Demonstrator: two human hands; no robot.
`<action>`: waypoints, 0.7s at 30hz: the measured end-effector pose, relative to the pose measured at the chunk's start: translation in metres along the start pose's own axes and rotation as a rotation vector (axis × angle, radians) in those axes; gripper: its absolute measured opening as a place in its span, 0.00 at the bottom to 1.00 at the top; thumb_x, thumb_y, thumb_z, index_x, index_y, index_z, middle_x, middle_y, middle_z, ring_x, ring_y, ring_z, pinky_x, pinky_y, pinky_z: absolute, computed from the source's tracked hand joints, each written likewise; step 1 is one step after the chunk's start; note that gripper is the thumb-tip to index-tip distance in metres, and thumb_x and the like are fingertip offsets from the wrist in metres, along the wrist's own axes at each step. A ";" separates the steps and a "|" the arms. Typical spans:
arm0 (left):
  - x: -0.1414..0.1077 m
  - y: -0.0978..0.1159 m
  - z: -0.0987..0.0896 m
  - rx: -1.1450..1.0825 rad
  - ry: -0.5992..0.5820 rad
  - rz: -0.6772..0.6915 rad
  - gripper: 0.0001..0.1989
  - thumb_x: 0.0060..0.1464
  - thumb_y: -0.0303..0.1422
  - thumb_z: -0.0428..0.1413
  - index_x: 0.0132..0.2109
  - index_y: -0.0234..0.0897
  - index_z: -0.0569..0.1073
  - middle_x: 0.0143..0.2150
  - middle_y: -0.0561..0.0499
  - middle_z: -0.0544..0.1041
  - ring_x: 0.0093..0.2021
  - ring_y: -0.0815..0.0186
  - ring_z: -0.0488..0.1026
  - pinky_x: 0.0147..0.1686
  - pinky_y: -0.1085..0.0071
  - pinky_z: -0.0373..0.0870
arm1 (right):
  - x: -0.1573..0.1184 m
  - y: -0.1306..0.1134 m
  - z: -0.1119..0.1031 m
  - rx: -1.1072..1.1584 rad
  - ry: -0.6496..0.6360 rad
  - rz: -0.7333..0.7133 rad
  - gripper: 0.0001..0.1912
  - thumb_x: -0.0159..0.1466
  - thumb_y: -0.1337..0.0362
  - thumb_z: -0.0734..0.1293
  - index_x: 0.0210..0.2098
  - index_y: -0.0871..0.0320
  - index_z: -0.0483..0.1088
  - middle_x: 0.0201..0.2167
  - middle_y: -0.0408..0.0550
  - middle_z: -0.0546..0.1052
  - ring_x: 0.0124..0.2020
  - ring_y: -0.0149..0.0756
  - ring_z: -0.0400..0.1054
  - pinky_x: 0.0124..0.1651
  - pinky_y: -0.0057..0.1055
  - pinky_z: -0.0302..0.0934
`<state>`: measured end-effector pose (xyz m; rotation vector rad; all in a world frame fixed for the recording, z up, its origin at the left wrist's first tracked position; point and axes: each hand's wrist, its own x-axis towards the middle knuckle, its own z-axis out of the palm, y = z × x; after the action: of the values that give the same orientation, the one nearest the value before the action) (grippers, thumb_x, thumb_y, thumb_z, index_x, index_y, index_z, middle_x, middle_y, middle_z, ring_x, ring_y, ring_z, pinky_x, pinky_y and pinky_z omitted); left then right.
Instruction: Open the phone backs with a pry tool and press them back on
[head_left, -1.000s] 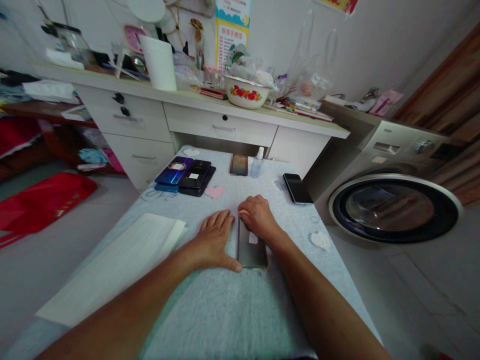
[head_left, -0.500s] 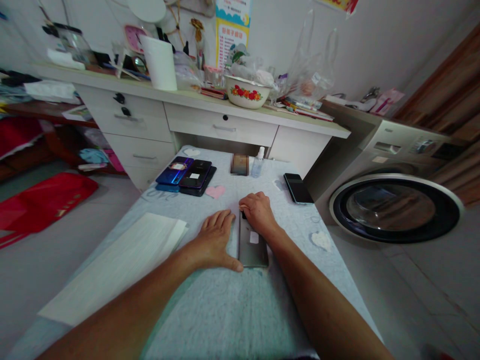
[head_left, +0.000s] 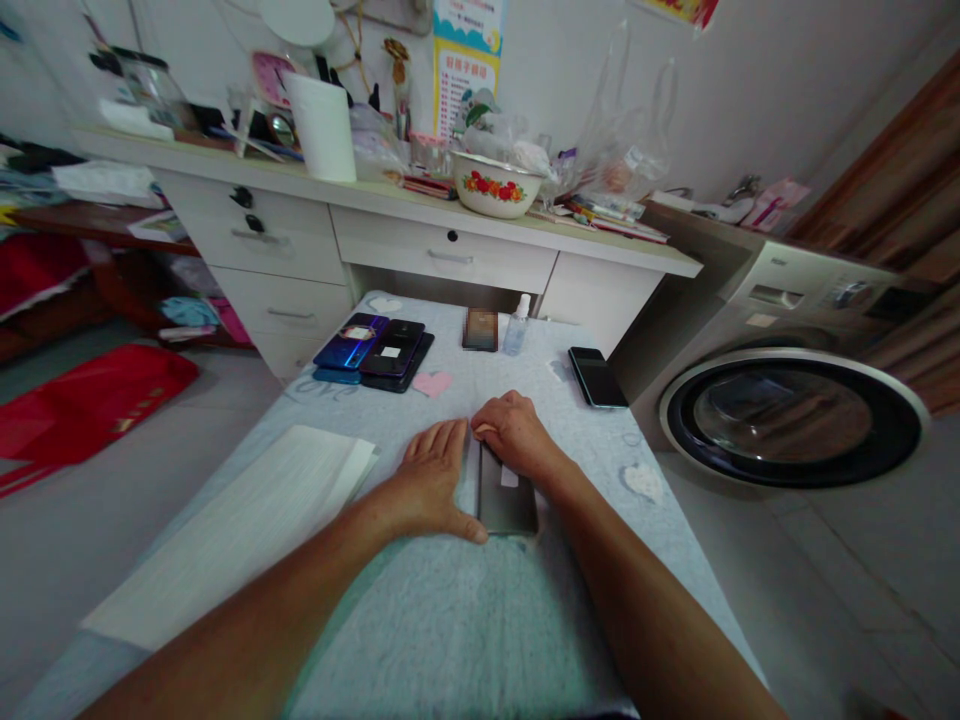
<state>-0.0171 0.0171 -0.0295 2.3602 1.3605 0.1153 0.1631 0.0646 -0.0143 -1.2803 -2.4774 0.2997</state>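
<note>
A grey smartphone (head_left: pixel 506 508) lies back up on the cloth-covered table in front of me, a small white label on it. My left hand (head_left: pixel 436 485) is stretched flat along its left side, fingers extended and thumb tip by its lower left corner. Over the phone's far end rests my right hand (head_left: pixel 516 432), its fingers curled closed and pressed down near the upper left corner. A small pale orange bit shows at those fingertips; I cannot tell what it is. The right hand hides the phone's top part.
Several phones (head_left: pixel 397 350) lie stacked at the far left. Another phone (head_left: pixel 598 378) is at the right edge. A clear spray bottle (head_left: pixel 514 332) stands beside a brown rectangular item (head_left: pixel 480 330). Folded white sheets (head_left: pixel 247 530) lie left. A washing machine (head_left: pixel 780 300) stands right.
My right hand has shifted slightly left and toward me across the phone's top end, covering more of it. The left hand and the phone have stayed nearly still.
</note>
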 end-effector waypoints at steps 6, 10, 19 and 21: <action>-0.001 0.002 -0.001 0.008 -0.019 -0.024 0.71 0.28 0.61 0.60 0.69 0.24 0.36 0.70 0.25 0.42 0.70 0.39 0.37 0.64 0.48 0.43 | -0.008 -0.003 -0.005 0.039 -0.055 -0.076 0.06 0.62 0.69 0.66 0.33 0.56 0.75 0.34 0.44 0.78 0.37 0.35 0.64 0.47 0.34 0.50; -0.002 0.003 -0.002 0.017 -0.025 -0.038 0.71 0.28 0.61 0.59 0.69 0.25 0.35 0.71 0.27 0.42 0.70 0.38 0.36 0.64 0.48 0.43 | -0.012 -0.006 -0.012 0.072 -0.110 -0.130 0.07 0.62 0.71 0.65 0.32 0.56 0.74 0.33 0.43 0.77 0.36 0.33 0.64 0.47 0.33 0.51; -0.001 0.000 -0.002 0.017 -0.033 -0.050 0.72 0.27 0.63 0.60 0.69 0.24 0.40 0.70 0.25 0.40 0.70 0.38 0.35 0.65 0.48 0.42 | -0.017 -0.020 -0.024 0.051 -0.215 -0.190 0.08 0.61 0.71 0.64 0.30 0.56 0.73 0.32 0.43 0.74 0.37 0.33 0.64 0.46 0.32 0.52; -0.001 0.000 -0.001 0.024 -0.038 -0.055 0.71 0.27 0.62 0.61 0.69 0.25 0.40 0.71 0.26 0.40 0.70 0.39 0.35 0.65 0.49 0.41 | -0.018 -0.022 -0.026 0.062 -0.251 -0.188 0.08 0.61 0.72 0.64 0.29 0.56 0.73 0.32 0.43 0.74 0.38 0.33 0.64 0.46 0.32 0.52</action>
<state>-0.0180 0.0165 -0.0286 2.3305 1.4146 0.0376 0.1664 0.0378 0.0136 -1.0298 -2.7498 0.5127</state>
